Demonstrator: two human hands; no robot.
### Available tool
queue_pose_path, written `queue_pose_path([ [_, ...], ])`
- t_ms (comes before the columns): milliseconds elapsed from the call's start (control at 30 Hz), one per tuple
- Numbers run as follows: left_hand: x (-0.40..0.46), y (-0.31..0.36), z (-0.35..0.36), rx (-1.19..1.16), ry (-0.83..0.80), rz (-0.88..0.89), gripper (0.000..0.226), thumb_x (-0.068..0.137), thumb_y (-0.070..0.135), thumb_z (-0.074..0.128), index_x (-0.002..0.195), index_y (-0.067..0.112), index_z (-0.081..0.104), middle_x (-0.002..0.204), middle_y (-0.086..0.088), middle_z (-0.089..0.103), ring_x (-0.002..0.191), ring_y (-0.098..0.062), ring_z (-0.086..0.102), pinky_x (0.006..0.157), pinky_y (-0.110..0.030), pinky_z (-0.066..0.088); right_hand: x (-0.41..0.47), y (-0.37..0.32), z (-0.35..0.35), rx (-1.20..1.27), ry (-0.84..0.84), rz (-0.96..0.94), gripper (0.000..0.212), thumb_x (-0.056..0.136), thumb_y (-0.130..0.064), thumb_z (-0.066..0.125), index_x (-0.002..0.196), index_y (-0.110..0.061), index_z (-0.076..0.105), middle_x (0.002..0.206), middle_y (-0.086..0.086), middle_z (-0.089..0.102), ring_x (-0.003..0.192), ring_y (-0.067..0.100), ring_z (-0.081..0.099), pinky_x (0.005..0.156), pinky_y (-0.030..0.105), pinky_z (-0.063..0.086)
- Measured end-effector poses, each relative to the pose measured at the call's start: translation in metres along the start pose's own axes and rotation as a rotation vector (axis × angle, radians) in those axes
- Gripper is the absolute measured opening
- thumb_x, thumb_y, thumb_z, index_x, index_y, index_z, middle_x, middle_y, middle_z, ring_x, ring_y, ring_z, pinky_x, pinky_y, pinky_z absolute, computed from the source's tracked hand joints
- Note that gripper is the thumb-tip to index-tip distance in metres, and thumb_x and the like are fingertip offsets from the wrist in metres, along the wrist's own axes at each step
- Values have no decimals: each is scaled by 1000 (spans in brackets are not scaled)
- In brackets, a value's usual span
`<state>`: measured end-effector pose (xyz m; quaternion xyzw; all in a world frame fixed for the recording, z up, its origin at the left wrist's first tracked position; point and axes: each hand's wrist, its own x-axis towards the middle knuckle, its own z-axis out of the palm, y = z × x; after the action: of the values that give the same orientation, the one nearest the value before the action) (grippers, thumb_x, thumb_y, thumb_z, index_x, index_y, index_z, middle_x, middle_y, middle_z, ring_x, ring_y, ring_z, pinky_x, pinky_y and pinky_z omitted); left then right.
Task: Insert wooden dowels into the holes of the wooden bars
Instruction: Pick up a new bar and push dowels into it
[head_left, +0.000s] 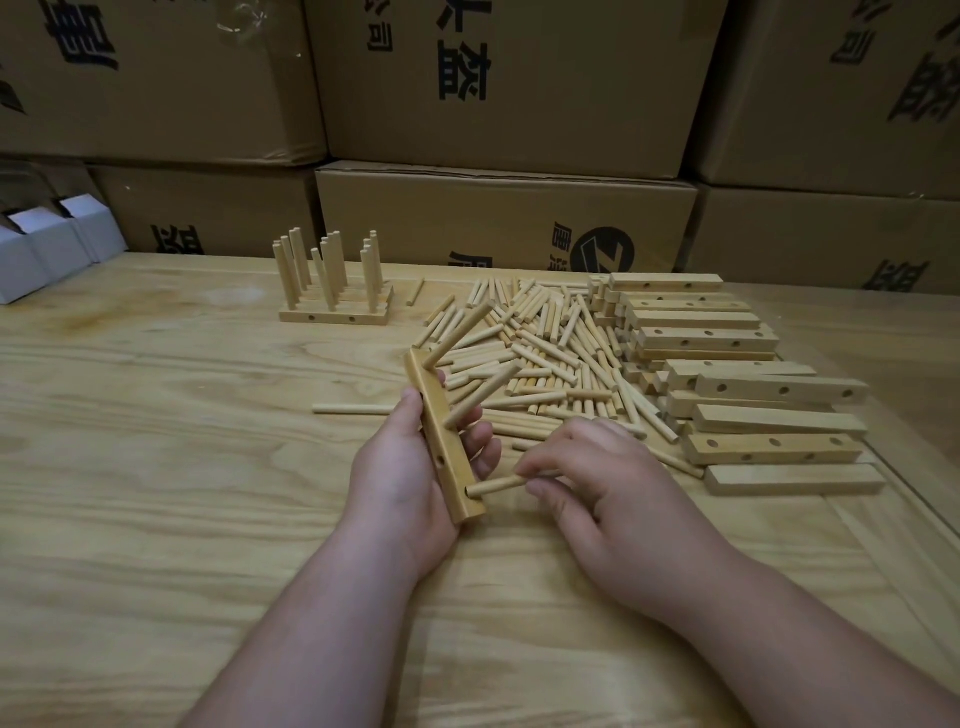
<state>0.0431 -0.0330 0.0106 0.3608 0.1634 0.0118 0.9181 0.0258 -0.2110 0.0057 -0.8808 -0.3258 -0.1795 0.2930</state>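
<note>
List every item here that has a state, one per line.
left hand: shut on held bar
held bar: tilted, two dowels in
right hand: pinching third dowel
third dowel: tip at bar's near hole
finished bars: flat, dowels upright
loose dowels: heaped
empty bars: stacked, holes unfilled

My L hand (410, 467) grips a wooden bar (444, 436) on edge, 2 dowels already sticking out of it. R hand (597, 483) pinches a 3rd dowel (496, 487), tip at the bar's near-end hole. Loose dowel pile (545, 353) & stacked bars (727, 364) sit beyond on the table (156, 467).
</note>
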Motion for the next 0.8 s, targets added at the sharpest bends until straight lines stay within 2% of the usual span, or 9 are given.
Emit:
queue_pose_path([
  [233, -1, -4, 1, 58, 4, 63, 33, 106, 42, 48, 113, 21, 72, 76, -9, 70, 53, -18, 65, 55, -34, 59, 0, -4, -5, -66, -4, -30, 13, 93, -27, 63, 103, -33, 68, 92, -14, 54, 94, 13, 50, 82, 39, 45],
  [433, -4, -7, 3, 108, -30, 103, 31, 106, 38, 48, 112, 16, 68, 70, -5, 70, 52, -18, 64, 54, -32, 59, 1, -17, -6, -175, -70, -109, 18, 95, -34, 54, 101, -29, 69, 86, -13, 51, 85, 14, 49, 78, 39, 46],
  [500, -5, -7, 3, 111, -32, 110, 31, 107, 38, 46, 112, 15, 68, 71, -5, 71, 53, -19, 64, 53, -32, 58, 0, -17, -5, -150, -50, -107, 19, 94, -36, 55, 107, -30, 68, 89, -16, 54, 87, 12, 51, 80, 36, 47],
  [600, -5, -5, 4, 76, -16, 110, 32, 108, 37, 44, 114, 15, 67, 74, -7, 73, 56, -20, 68, 52, -33, 58, -1, -16, -3, -22, 41, 17, 38, 87, -53, 57, 123, -43, 49, 96, -25, 52, 93, 2, 52, 80, 26, 46],
  [667, -5, -4, 3, 35, 1, 101, 34, 108, 36, 43, 116, 15, 68, 81, -10, 76, 62, -23, 72, 55, -36, 60, -2, -15, -1, 113, 144, 119, 51, 80, -62, 61, 124, -46, 42, 98, -22, 53, 90, 7, 55, 75, 25, 48],
  [733, -4, -2, 2, -6, 1, 88, 35, 109, 36, 41, 118, 15, 67, 87, -14, 78, 69, -26, 75, 59, -39, 61, -3, -13, -1, 178, 200, 165, 50, 79, -63, 63, 120, -40, 46, 99, -20, 54, 86, 11, 56, 72, 29, 49],
  [800, -4, -1, 1, -58, -29, 63, 35, 110, 36, 37, 119, 16, 64, 92, -14, 78, 77, -28, 77, 64, -40, 62, -4, -12, -1, 136, 173, 168, 36, 81, -61, 62, 106, -36, 55, 94, -21, 54, 84, 10, 56, 70, 27, 48],
])
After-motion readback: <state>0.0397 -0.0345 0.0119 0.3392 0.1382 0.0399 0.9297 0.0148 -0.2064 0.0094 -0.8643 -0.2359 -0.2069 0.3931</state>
